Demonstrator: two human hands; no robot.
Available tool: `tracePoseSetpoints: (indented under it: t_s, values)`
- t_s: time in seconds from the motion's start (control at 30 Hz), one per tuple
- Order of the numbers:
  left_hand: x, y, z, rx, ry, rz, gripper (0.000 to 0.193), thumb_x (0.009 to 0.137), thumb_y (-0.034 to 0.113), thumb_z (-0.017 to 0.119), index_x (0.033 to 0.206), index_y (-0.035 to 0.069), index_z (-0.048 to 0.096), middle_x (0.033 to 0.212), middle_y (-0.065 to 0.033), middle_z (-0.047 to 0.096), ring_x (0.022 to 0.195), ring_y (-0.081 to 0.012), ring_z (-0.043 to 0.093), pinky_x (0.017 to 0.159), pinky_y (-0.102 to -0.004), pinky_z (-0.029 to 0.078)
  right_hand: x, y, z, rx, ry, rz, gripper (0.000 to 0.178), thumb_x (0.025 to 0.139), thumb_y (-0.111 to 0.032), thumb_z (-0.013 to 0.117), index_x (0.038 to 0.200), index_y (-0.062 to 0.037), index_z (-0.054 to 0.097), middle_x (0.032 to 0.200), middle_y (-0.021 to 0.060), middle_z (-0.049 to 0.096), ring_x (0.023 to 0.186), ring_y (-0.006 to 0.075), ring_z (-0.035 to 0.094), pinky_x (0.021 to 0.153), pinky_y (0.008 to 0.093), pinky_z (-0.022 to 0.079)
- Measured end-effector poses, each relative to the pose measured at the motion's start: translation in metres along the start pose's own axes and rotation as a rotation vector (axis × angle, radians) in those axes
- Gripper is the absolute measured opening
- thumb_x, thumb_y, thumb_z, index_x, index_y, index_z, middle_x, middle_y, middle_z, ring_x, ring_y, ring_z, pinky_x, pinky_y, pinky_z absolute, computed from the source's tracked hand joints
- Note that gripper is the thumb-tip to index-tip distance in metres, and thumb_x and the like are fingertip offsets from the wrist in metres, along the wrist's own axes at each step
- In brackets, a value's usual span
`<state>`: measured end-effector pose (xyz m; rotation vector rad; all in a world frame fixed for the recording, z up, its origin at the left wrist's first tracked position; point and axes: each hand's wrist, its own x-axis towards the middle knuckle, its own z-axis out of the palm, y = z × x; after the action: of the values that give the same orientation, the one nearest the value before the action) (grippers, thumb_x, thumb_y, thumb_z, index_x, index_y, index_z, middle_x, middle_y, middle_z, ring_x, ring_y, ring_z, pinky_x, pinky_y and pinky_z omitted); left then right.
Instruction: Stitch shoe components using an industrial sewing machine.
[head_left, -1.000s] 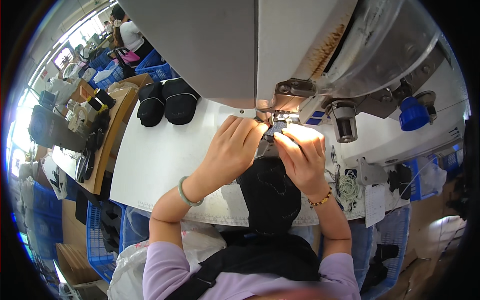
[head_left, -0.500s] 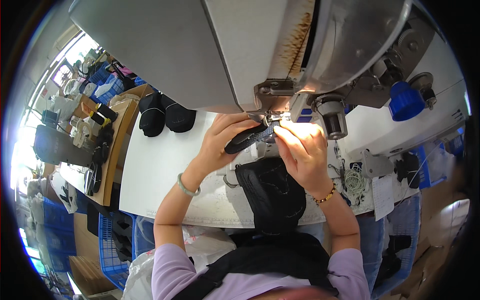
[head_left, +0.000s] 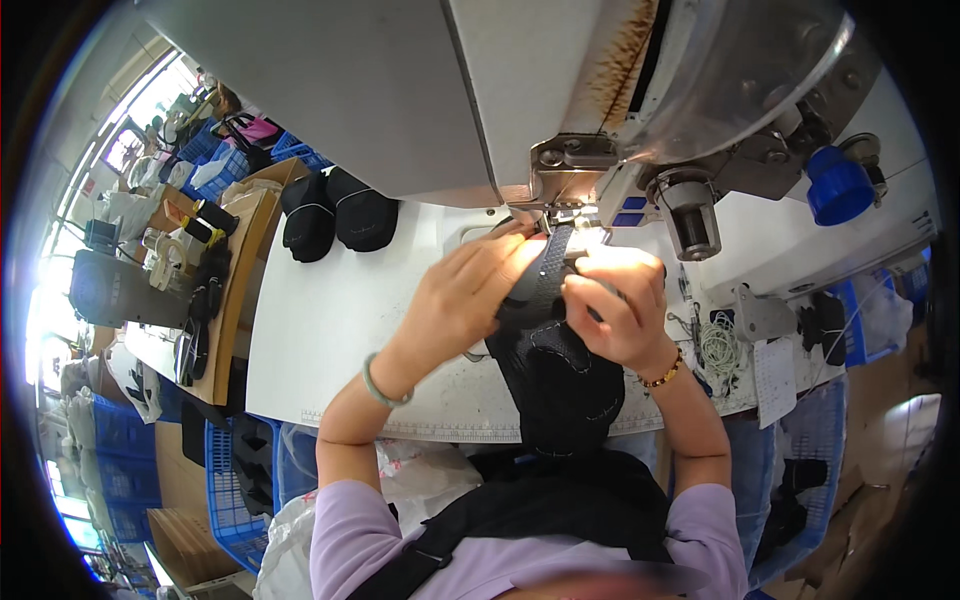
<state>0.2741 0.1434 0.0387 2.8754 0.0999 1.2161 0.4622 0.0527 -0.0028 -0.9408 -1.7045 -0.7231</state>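
A black fabric piece with pale stitching (head_left: pixel 565 400) lies on the white sewing table, its near end hanging at the front edge. From its far end a dark textured strip (head_left: pixel 550 285) runs up under the presser foot of the sewing machine (head_left: pixel 575 180). My left hand (head_left: pixel 470 290) is closed on the left side of the piece, fingertips close to the foot. On the other side my right hand (head_left: pixel 620 305), fingers bent, pinches the strip's right edge beside the lit needle area. The fingertips partly cover the edge being held.
Two black stitched bundles (head_left: pixel 365 210) stand at the table's far left. A coil of pale cord (head_left: pixel 722 345) and a paper sheet (head_left: pixel 775 382) lie at the right. Blue crates (head_left: pixel 232 500) flank the table below. The machine's head overhangs my hands.
The strip has turned from a slant to nearly straight toward the foot. My left hand has shifted right and nearer to me with the piece, and my right hand's fingers have curled more.
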Motion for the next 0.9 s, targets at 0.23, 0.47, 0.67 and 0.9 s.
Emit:
tracePoseSetpoints:
  t_s: [0.23,0.47,0.67,0.9]
  values:
    - [0.001,0.034,0.009,0.166,0.018,-0.184,0.049,0.067,-0.007,0.056,0.116,-0.009,0.053,0.112,-0.0207,0.056,0.107,-0.0336,0.059,0.084,-0.0371,0.052,-0.001,-0.01,-0.007,0.09,-0.136,-0.051,0.028,0.076,-0.007,0.067,0.103,-0.0054,0.061,0.108,0.0063,0.06,0.099,0.0226,0.06,0.082,0.0331,0.046]
    - [-0.008,0.025,0.017,0.079,0.086,-0.139,0.068,0.051,-0.013,0.058,0.119,-0.008,0.053,0.116,-0.0219,0.056,0.109,-0.0383,0.057,0.09,-0.0406,0.051,0.003,-0.005,-0.01,0.127,-0.136,-0.086,0.024,0.076,-0.004,0.067,0.098,0.0002,0.061,0.106,0.0092,0.061,0.095,0.0246,0.061,0.079,0.0338,0.049]
    - [-0.005,0.022,0.022,0.138,0.1,-0.12,0.052,0.065,-0.012,0.054,0.116,-0.011,0.053,0.116,-0.0233,0.056,0.108,-0.0346,0.059,0.088,-0.0383,0.051,0.001,0.003,-0.011,0.092,-0.142,-0.07,0.024,0.076,-0.005,0.067,0.099,-0.0019,0.062,0.108,0.0076,0.062,0.088,0.0184,0.061,0.074,0.0278,0.046]
    - [-0.007,0.012,0.029,0.145,0.132,-0.094,0.052,0.063,-0.012,0.054,0.115,-0.01,0.053,0.119,-0.0245,0.055,0.107,-0.036,0.059,0.086,-0.038,0.051,0.004,0.005,-0.014,0.079,-0.21,0.011,0.026,0.072,0.003,0.072,0.095,-0.0015,0.061,0.102,0.0078,0.065,0.09,0.0248,0.063,0.079,0.0339,0.049]
